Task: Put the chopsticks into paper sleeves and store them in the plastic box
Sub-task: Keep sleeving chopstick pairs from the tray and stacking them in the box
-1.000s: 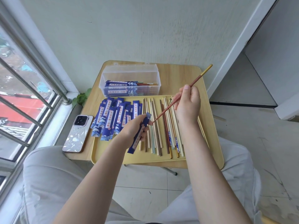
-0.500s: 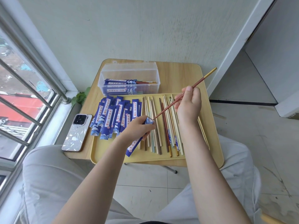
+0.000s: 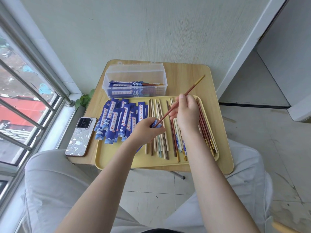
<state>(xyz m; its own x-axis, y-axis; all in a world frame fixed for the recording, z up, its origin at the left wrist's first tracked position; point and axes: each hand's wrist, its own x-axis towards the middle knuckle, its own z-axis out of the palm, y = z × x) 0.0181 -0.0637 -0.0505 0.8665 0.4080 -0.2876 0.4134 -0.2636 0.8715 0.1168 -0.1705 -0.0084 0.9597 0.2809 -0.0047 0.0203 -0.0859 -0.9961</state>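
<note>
My right hand [image 3: 186, 113] pinches a red-brown chopstick [image 3: 191, 89] with a gold end that slants up to the right. Its lower tip sits in the mouth of a blue paper sleeve [image 3: 156, 123], which my left hand [image 3: 146, 130] grips over the yellow tray [image 3: 117, 157]. Most of that sleeve is hidden under my left hand. Several loose chopsticks [image 3: 161, 132] lie in rows on the tray's right half. A pile of empty blue sleeves [image 3: 116, 121] covers its left part. The clear plastic box [image 3: 134, 78] behind the tray holds several sleeved chopsticks.
A phone [image 3: 81, 137] lies on the small wooden table [image 3: 185, 69] left of the tray. A window with metal bars [image 3: 25, 98] runs along the left, a wall stands behind the table, and my knees are under its near edge.
The chopstick's tip has gone into the sleeve's opening, and my right hand has moved down and left with it. My left hand has turned the sleeve so most of it is hidden.
</note>
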